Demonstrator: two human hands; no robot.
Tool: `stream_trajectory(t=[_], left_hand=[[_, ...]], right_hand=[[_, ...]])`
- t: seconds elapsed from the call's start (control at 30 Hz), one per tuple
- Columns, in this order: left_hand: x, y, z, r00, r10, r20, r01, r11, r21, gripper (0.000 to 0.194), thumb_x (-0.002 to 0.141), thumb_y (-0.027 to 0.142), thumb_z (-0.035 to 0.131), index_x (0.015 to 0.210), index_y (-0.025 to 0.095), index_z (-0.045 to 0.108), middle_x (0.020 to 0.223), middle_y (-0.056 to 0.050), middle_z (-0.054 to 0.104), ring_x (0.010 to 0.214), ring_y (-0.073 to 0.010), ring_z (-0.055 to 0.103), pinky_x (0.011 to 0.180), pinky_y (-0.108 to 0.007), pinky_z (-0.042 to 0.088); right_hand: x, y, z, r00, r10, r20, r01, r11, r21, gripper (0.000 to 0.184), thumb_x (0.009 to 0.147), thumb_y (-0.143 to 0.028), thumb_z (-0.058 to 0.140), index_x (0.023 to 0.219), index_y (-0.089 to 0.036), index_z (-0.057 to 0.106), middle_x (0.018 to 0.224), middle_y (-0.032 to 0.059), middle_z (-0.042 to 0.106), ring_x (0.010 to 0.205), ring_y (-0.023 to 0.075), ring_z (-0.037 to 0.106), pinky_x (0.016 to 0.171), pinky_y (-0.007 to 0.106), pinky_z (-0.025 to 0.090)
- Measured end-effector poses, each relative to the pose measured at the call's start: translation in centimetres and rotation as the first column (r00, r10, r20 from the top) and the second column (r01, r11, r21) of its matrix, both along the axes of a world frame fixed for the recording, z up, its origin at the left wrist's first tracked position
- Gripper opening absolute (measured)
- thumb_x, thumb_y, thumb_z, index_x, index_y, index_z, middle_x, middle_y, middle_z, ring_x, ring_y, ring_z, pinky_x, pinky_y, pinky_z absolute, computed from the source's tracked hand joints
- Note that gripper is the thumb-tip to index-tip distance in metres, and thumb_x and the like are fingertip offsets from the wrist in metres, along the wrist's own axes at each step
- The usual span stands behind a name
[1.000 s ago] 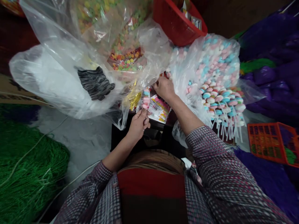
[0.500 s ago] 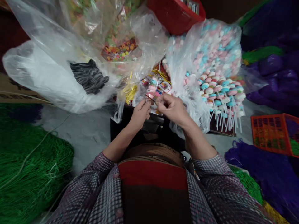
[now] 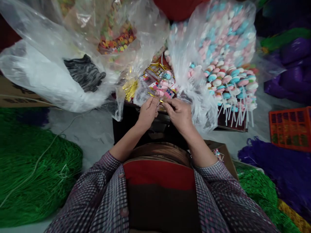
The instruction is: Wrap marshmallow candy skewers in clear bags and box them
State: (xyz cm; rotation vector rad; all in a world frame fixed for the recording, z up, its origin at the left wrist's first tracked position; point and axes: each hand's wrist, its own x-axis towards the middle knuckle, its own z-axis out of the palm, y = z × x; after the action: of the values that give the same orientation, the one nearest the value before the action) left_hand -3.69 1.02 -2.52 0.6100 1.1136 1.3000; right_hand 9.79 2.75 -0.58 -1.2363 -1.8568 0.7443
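Note:
My left hand point(image 3: 147, 113) and my right hand point(image 3: 179, 114) meet just in front of my body, fingers pinched. Between them is a small clear packet point(image 3: 143, 94) of pink and blue sweets, with a thin gold twist tie point(image 3: 154, 95) at its neck. Left fingers grip the packet's neck; right fingers pinch the tie's end. Behind the hands lie more filled packets point(image 3: 163, 84) and a bunch of gold ties point(image 3: 130, 88) on a dark box.
A big clear bag of pink, blue and white lollipops point(image 3: 225, 71) lies at right. Clear bags with coloured sweets point(image 3: 116, 42) and a white bag point(image 3: 41, 77) sit at left. Green cord point(image 3: 31, 168), purple cord point(image 3: 279, 168), an orange crate point(image 3: 290, 127).
My right hand came back from the pile by the lollipop bag to meet my left hand at the packet. The view tilted a little downward.

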Motion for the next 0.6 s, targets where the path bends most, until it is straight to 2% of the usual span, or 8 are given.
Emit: stream_trajectory(t=[0.1,0.23,0.3,0.4,0.47,0.6], left_hand=[[0.3,-0.2,1.4,0.996,-0.009,0.088,0.013,0.999,-0.039,0.03,0.1,0.038,0.064,0.078,0.02,0.053,0.058,0.008,0.042,0.043,-0.0039,0.03,0.043,-0.02,0.026],[0.6,-0.7,2.6,0.977,-0.1,0.191,0.119,0.989,-0.091,0.038,0.101,0.042,0.06,0.072,0.019,0.051,0.052,0.01,0.036,0.038,-0.0027,0.023,0.041,-0.019,0.026],[0.5,-1.0,2.8,0.957,-0.166,0.24,0.196,0.974,-0.111,0.042,0.102,0.043,0.057,0.069,0.019,0.051,0.047,0.011,0.029,0.035,-0.0025,0.02,0.04,-0.019,0.025],[0.0,-1.4,3.2,0.916,-0.254,0.309,0.31,0.94,-0.145,0.046,0.104,0.041,0.051,0.064,0.018,0.051,0.044,0.012,0.025,0.032,-0.0023,0.02,0.038,-0.018,0.024],[-0.4,-1.6,3.5,0.884,-0.317,0.345,0.391,0.905,-0.17,0.048,0.105,0.039,0.049,0.062,0.018,0.051,0.043,0.011,0.025,0.03,-0.0025,0.02,0.037,-0.017,0.026],[-0.9,-1.6,4.3,0.814,-0.406,0.415,0.516,0.834,-0.196,0.051,0.107,0.034,0.043,0.059,0.017,0.051,0.041,0.011,0.024,0.029,-0.0029,0.02,0.036,-0.017,0.029]], right_hand=[[0.0,-0.4,0.0,0.979,-0.048,-0.197,0.02,0.99,-0.14,0.013,0.088,-0.033,0.072,0.078,-0.026,0.077,0.081,0.0003,0.078,0.077,0.0184,0.07,0.081,0.037,0.058],[-0.3,-0.9,-0.2,0.9,-0.167,-0.402,0.009,0.931,-0.365,0.018,0.084,-0.038,0.077,0.073,-0.023,0.075,0.072,-0.0013,0.075,0.067,0.014,0.066,0.074,0.032,0.058],[-0.4,-1.0,-0.4,0.873,-0.179,-0.454,-0.021,0.915,-0.402,0.021,0.083,-0.038,0.079,0.07,-0.022,0.072,0.068,-0.0024,0.071,0.064,0.0122,0.063,0.073,0.031,0.057],[-0.1,-0.8,-0.6,0.856,-0.128,-0.5,-0.104,0.906,-0.41,0.029,0.08,-0.044,0.083,0.067,-0.023,0.068,0.066,-0.0038,0.068,0.064,0.0117,0.061,0.074,0.03,0.056],[0.4,-0.6,-0.6,0.847,-0.089,-0.524,-0.165,0.893,-0.418,0.033,0.075,-0.051,0.087,0.073,-0.024,0.069,0.073,-0.0029,0.071,0.071,0.0134,0.065,0.078,0.031,0.057],[1.3,-0.3,-0.9,0.827,-0.016,-0.562,-0.273,0.863,-0.426,0.048,0.064,-0.061,0.092,0.095,-0.029,0.075,0.104,-0.0004,0.078,0.099,0.0192,0.07,0.091,0.035,0.058]])
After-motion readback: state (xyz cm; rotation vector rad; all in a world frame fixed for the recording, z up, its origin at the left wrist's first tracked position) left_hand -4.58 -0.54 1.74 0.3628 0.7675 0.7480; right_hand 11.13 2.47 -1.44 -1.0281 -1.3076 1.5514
